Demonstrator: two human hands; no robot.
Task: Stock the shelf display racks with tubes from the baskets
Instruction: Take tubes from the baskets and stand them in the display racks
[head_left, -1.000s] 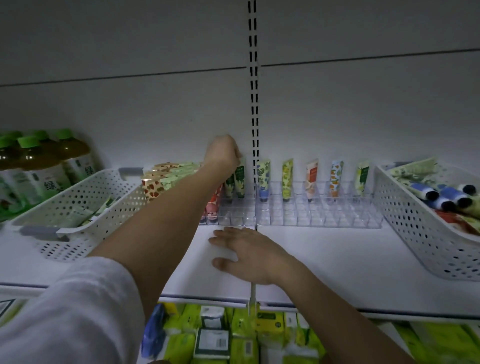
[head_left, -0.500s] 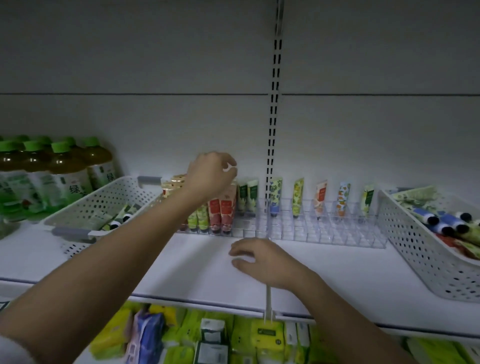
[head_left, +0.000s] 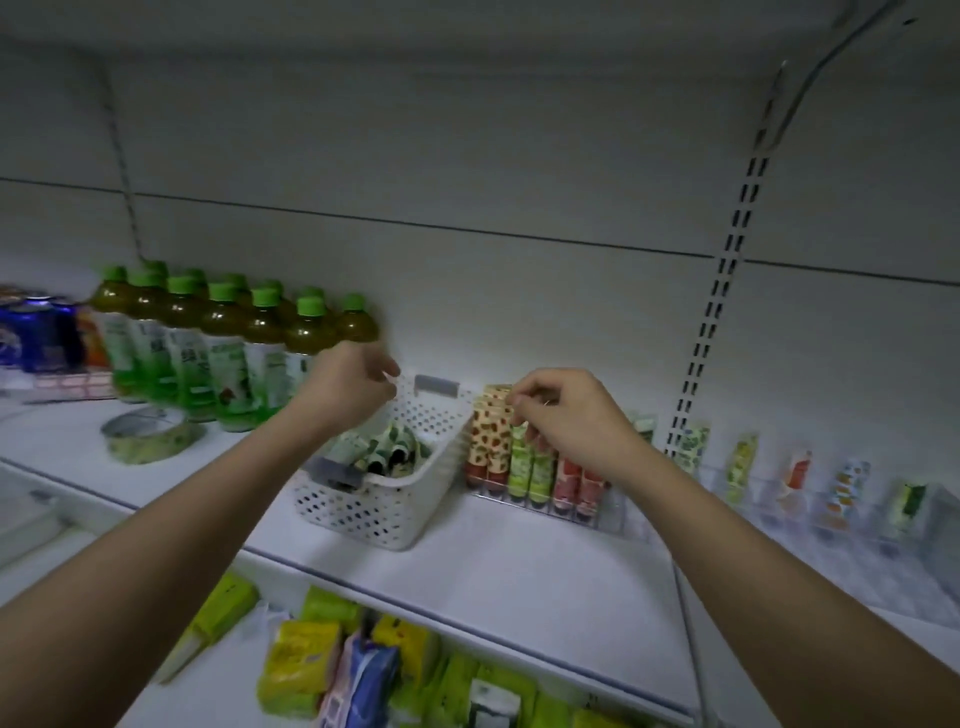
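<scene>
- Fingers (head_left: 524, 402) of the right hand (head_left: 571, 421) are curled and pinched at the top edge of the tubes (head_left: 491, 441) standing in the clear display rack (head_left: 613, 512); which single tube is gripped cannot be told.
- Fingers of the left hand (head_left: 348, 392) are curled loosely above the white perforated basket (head_left: 374, 512) — whether anything is held between them cannot be told from the blurred view.
- Tubes in the rack are seated upright, caps down, in rows: a spotted cream-and-red group at the left end, green ones just beside them, then pink-red ones nearest the right wrist.
- Further single tubes (head_left: 743, 462) are spaced along the rack's back row to the right, well apart from one another.
- Loose tubes (head_left: 387, 452) are seen lying inside the basket, which is set just beside the rack's left end on the white shelf (head_left: 519, 566).
- Green-capped bottles (head_left: 223, 358) are lined up left of the basket; a roll of tape (head_left: 148, 436) lies in front of them.
- Blue cans (head_left: 36, 332) are placed at the far left.
- Yellow-green packets (head_left: 301, 670) are stocked on the lower level — partly hidden by both forearms.
</scene>
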